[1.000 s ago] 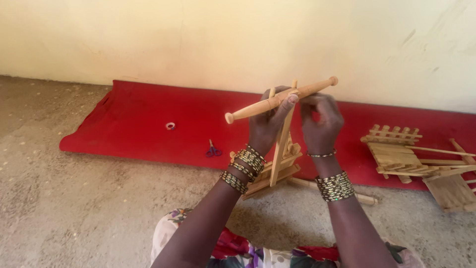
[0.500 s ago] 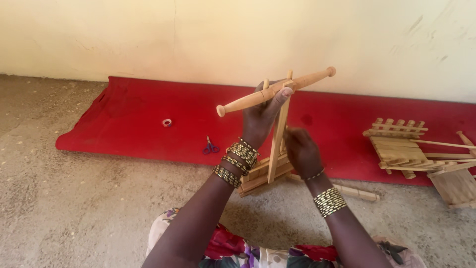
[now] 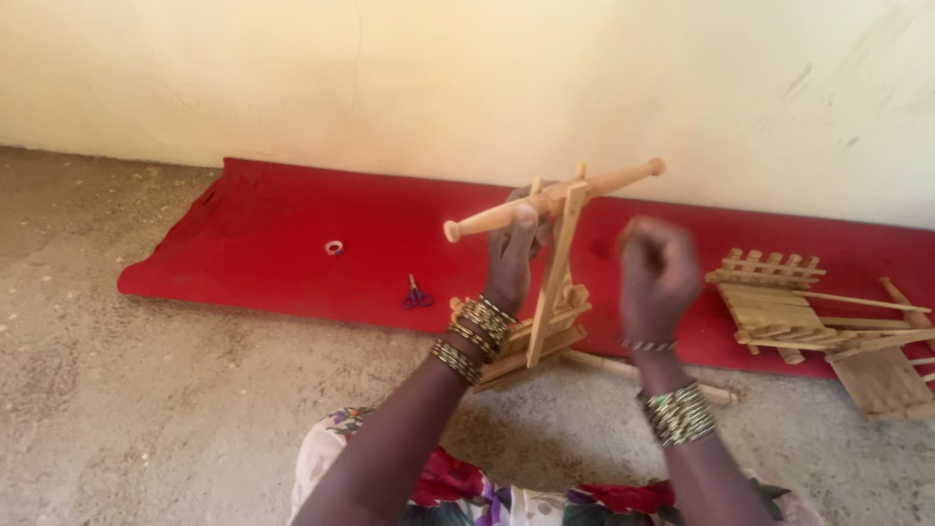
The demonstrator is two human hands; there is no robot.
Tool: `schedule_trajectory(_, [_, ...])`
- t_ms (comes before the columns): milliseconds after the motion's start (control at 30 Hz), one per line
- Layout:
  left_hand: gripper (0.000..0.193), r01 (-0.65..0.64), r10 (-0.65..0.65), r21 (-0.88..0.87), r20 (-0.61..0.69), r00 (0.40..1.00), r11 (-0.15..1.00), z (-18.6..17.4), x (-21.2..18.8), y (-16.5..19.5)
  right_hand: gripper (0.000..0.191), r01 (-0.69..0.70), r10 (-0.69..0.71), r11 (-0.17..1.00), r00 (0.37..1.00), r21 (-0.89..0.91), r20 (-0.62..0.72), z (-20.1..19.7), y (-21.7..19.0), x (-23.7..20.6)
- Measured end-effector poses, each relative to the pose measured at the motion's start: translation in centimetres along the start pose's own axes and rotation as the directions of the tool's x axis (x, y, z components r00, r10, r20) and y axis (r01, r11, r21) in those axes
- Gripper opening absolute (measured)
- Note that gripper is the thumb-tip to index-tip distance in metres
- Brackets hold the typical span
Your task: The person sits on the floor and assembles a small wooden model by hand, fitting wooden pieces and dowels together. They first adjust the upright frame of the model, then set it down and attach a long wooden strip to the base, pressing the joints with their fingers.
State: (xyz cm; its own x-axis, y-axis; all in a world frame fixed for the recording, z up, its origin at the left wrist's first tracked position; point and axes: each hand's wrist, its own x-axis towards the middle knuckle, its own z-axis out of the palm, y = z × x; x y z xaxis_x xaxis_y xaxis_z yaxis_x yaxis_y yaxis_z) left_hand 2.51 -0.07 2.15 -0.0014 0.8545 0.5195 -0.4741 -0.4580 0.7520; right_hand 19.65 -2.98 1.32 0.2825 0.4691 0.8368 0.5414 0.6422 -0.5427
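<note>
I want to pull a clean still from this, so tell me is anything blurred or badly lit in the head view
Head view: the right hand is smeared by motion blur; the left hand gripping the wooden rod is fairly sharp; light is soft and even, with no glare and only faint shadows on the red mat.

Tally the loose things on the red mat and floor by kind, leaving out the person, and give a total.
Wooden rod-and-frame pieces: 3 – in the left hand the frame, slatted pieces, loose rod
Scissors: 1
Tape roll: 1
Total: 5
</note>
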Motion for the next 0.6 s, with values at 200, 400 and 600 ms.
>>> schedule_trajectory(200, [0.066,-0.115,0.116,-0.037,0.028,0.993,0.993,0.1,-0.6,-2.4,0.008,0.127,-0.126,0.99,0.992,-0.057,0.033,1.9,-6.9,2.8])
schedule_trajectory(400, [0.054,-0.196,0.18,0.113,0.138,0.974,0.974,-0.6,-0.9,-3.9,0.006,0.279,-0.28,0.957,0.96,-0.074,0.0,2.6,-10.7,2.4])
schedule_trajectory(600, [0.048,-0.021,0.031,-0.071,0.154,0.988,0.997,1.1,-1.8,-4.3,0.009,0.261,-0.234,0.928,0.964,-0.265,0.128,1.7,-12.9,2.1])
